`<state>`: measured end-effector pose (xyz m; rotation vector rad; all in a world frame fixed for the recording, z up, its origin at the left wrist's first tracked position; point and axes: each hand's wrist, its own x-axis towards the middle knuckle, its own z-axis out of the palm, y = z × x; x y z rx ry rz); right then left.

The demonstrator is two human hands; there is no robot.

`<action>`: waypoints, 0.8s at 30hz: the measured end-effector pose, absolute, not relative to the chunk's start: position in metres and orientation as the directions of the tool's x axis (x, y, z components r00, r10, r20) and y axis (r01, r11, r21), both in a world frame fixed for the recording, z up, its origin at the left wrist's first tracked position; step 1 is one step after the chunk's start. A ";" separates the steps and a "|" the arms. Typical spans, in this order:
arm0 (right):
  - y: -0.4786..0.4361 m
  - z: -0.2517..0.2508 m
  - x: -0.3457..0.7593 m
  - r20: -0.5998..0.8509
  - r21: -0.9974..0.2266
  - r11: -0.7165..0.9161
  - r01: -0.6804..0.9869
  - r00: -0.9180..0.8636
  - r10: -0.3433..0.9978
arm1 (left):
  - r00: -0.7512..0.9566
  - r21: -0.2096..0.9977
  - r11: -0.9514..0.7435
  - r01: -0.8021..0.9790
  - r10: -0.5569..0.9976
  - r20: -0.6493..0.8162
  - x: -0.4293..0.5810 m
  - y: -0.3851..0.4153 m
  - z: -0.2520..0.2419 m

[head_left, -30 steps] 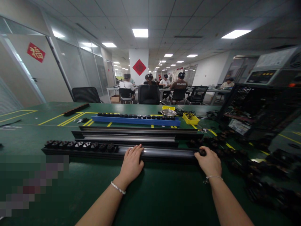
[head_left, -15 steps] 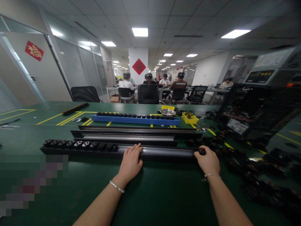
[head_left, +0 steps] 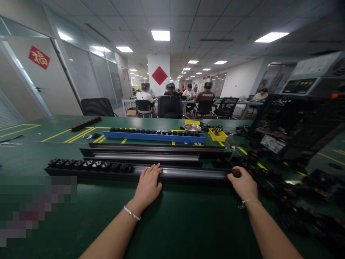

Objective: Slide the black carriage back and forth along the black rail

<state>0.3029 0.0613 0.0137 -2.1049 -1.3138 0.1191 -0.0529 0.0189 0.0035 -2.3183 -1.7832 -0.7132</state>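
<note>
A long black rail [head_left: 188,174] with a shiny channel lies across the green table in front of me. Several black socket modules [head_left: 88,165] fill its left part. My left hand [head_left: 147,186] rests flat on the rail's middle, fingers stretched over the channel. My right hand [head_left: 244,185] is at the rail's right end, fingers pinched on a small black module [head_left: 236,173] there.
Two more black rails [head_left: 151,153] lie just behind, then a blue rail [head_left: 153,136] with modules. A yellow bin [head_left: 218,135] and a metal bowl [head_left: 192,127] stand beyond. Loose black modules [head_left: 272,180] pile at the right beside a dark open machine [head_left: 296,126]. People sit at far tables.
My right hand with the black module has shifted slightly right along the rail's end. The left hand stays on the rail.
</note>
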 end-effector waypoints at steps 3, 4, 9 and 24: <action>0.063 0.012 0.306 0.261 -0.580 -0.273 0.767 0.493 0.830 | 0.188 0.177 -0.290 0.940 0.878 0.440 -0.053 0.019 0.004; 0.064 0.011 0.307 0.264 -0.589 -0.269 0.762 0.496 0.828 | 0.187 0.178 -0.289 0.941 0.879 0.438 -0.053 0.019 0.004; 0.067 0.009 0.311 0.268 -0.630 -0.249 0.736 0.506 0.820 | 0.183 0.176 -0.281 0.944 0.883 0.432 -0.052 0.018 0.006; 0.071 0.000 0.320 0.308 -0.683 -0.264 0.681 0.596 0.742 | 0.196 0.159 -0.288 0.944 0.881 0.431 -0.053 0.018 0.005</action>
